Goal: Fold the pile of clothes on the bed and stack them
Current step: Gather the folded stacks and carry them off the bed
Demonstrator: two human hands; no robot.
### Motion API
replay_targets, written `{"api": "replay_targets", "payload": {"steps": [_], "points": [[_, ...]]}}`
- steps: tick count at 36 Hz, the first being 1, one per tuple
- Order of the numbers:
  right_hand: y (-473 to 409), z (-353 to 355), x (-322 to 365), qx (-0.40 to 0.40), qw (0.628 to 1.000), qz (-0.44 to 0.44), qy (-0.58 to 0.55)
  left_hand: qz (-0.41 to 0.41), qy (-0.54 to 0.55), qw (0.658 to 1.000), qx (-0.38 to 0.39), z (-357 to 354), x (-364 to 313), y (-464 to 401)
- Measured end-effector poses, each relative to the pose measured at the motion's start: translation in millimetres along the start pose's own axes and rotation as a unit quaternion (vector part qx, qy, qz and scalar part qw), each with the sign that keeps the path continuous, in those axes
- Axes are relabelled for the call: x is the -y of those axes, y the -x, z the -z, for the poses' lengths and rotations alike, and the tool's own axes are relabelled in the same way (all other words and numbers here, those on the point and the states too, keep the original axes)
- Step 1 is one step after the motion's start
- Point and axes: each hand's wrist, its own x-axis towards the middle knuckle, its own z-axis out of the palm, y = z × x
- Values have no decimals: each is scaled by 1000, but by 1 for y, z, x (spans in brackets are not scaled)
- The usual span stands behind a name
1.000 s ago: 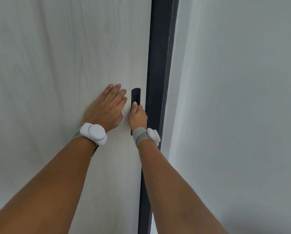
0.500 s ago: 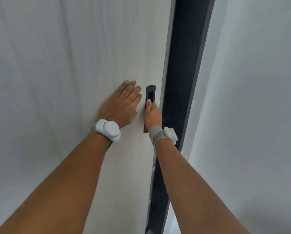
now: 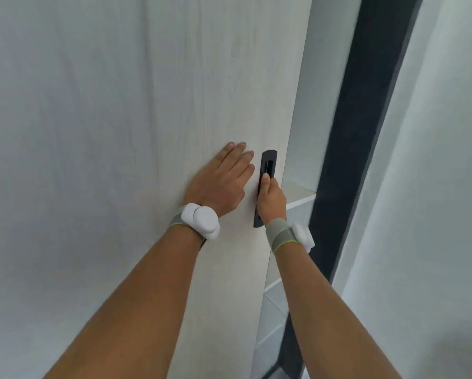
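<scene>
Your left hand [image 3: 220, 184] lies flat on the pale wood-grain door [image 3: 120, 132], fingers straight and together, just beside the black recessed handle [image 3: 267, 170]. Your right hand [image 3: 272, 196] has its fingers curled into that handle, thumb pressed on its face. To the right of the door's edge a gap shows white shelves [image 3: 297, 196] (their contents cannot be made out) and a dark frame [image 3: 366, 132]. The clothes and the bed are nowhere in this view.
</scene>
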Motion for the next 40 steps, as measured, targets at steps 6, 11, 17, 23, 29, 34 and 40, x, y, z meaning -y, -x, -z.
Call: {"api": "replay_targets", "payload": {"steps": [6,11,17,23,29,34,40], "points": [[43,-23,22,-8,999,31,17,6,-6,1000,-3,29,29,40],[85,-45,42,-98,991,76,57,24,-7,1000,-13,55,56,80],[109,-62,62,3,1000,16,-18,40,-20,999,1,84,85,120],[138,-73,76,101,994,28,-31,60,-28,997,33,110,111,156],[158,-81,96,170,984,48,-13,68,-21,997,35,134,133,188],[181,-99,115,209,976,59,-25,139,-15,990,25,157,140,215],[204,-114,131,252,963,91,-23,292,18,956,35,175,121,229]]}}
